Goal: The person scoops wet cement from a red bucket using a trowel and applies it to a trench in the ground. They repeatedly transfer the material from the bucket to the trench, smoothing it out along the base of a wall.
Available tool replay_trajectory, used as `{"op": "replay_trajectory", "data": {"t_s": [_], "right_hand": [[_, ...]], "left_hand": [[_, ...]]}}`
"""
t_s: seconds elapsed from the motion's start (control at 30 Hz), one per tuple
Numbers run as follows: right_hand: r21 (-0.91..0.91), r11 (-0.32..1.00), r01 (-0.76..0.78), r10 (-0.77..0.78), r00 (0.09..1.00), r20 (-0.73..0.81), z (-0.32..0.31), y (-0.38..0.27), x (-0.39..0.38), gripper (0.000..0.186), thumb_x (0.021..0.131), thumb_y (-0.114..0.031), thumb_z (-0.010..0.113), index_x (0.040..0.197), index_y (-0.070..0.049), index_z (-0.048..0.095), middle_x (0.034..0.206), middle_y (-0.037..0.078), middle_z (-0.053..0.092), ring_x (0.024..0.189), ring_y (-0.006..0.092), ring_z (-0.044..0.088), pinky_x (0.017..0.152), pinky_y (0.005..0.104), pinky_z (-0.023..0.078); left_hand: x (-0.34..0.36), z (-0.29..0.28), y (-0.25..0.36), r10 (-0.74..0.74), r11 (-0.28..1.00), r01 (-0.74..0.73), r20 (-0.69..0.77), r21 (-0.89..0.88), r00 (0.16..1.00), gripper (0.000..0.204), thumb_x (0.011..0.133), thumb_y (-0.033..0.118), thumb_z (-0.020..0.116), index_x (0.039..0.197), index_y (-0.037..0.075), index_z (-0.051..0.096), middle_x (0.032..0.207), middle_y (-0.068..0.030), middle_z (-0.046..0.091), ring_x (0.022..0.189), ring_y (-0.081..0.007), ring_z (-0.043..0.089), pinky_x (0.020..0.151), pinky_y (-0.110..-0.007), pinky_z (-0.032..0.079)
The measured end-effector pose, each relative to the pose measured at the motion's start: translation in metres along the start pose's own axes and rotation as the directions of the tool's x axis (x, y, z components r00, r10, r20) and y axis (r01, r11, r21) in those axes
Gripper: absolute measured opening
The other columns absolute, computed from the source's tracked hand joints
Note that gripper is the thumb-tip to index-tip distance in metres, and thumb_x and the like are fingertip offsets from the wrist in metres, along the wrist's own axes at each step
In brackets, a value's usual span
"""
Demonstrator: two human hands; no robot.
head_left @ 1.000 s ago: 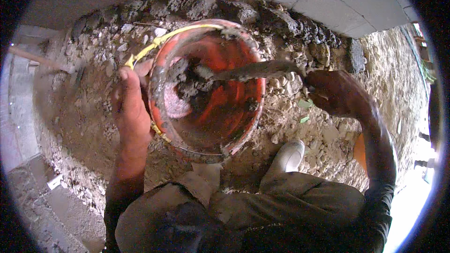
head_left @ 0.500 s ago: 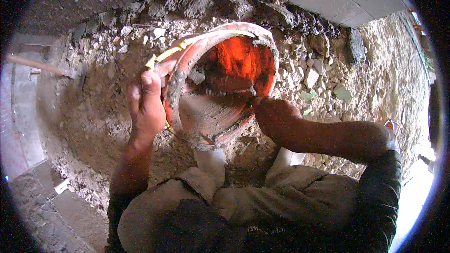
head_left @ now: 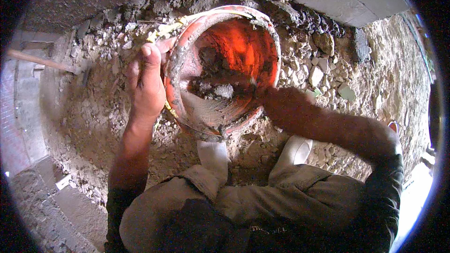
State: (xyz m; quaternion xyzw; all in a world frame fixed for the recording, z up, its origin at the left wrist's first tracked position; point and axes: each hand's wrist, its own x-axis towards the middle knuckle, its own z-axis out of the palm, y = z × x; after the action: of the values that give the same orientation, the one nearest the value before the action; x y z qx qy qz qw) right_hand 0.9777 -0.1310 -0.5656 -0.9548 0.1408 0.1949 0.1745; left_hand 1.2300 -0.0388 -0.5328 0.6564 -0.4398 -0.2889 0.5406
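Note:
An orange bucket (head_left: 174,98) with a mortar-crusted rim tilts in front of me, its mouth facing me. My left hand (head_left: 149,82) grips its left rim, thumb up, beside the pale yellow handle (head_left: 194,17) lying along the edge. At the right of the mouth, my right hand (head_left: 283,105) is closed and blurred by motion. It holds what looks like a trowel (head_left: 241,89), reaching across the inside with lumpy grey mortar (head_left: 224,91) on it. The trowel's handle is hidden in my fist. Wet mortar coats the lower inner wall.
Rubble and stones (head_left: 316,76) lie around the bucket, along a rough mortar edge (head_left: 234,4) at the far side. A grey block (head_left: 358,46) stands at the far right. A wooden handle (head_left: 42,62) lies at the left. My shoes (head_left: 294,151) are just below the bucket.
The bucket's mouth has moved slightly away from me, with my left hand following. My right hand has shifted right, and lumpy mortar now shows on the trowel inside.

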Motion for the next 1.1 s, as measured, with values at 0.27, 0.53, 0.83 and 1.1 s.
{"op": "replay_trajectory", "data": {"t_s": [0.27,0.53,0.83,1.1], "right_hand": [[0.292,0.954,-0.062,-0.066,0.91,0.408,-0.013,0.032,-0.013,0.031,0.087,-0.019,0.047,0.102,0.008,0.052,0.086,0.026,0.06,0.079,0.038,0.061,0.076,0.0474,0.049],[-0.181,0.982,0.052,-0.089,0.975,-0.202,-0.031,0.028,0.022,0.035,0.083,-0.014,0.051,0.112,0.005,0.051,0.103,0.023,0.058,0.083,0.0335,0.063,0.074,0.0419,0.053],[-0.098,0.993,0.067,-0.057,0.993,0.105,-0.021,-0.005,0.01,0.04,0.077,-0.005,0.055,0.113,0.008,0.047,0.104,0.024,0.055,0.075,0.0281,0.063,0.062,0.0377,0.054],[0.365,0.923,-0.119,0.008,0.956,0.292,-0.022,0.042,-0.004,0.033,0.09,-0.025,0.047,0.104,0.004,0.052,0.081,0.022,0.058,0.076,0.0359,0.06,0.065,0.045,0.051]], "left_hand": [[0.016,0.016,-0.01,0.056,0.998,-0.058,-0.08,-0.024,0.995,0.055,0.099,0.041,0.031,0.103,-0.005,0.062,0.093,-0.0088,0.065,0.085,-0.017,0.06,0.08,-0.03,0.046],[0.024,-0.007,-0.025,-0.001,0.991,-0.006,-0.053,-0.132,0.999,0.058,0.098,0.044,0.031,0.105,-0.005,0.062,0.096,-0.0105,0.065,0.089,-0.0181,0.06,0.084,-0.031,0.045],[0.02,-0.023,-0.03,-0.082,0.993,0.073,-0.092,-0.095,0.992,0.061,0.096,0.05,0.032,0.112,-0.003,0.058,0.108,-0.0114,0.061,0.099,-0.0207,0.056,0.091,-0.033,0.042],[0.021,0.004,-0.022,0.002,0.99,-0.02,-0.127,-0.138,0.992,0.058,0.097,0.046,0.034,0.104,-0.004,0.062,0.098,-0.01,0.065,0.089,-0.0176,0.06,0.083,-0.031,0.046]]}}
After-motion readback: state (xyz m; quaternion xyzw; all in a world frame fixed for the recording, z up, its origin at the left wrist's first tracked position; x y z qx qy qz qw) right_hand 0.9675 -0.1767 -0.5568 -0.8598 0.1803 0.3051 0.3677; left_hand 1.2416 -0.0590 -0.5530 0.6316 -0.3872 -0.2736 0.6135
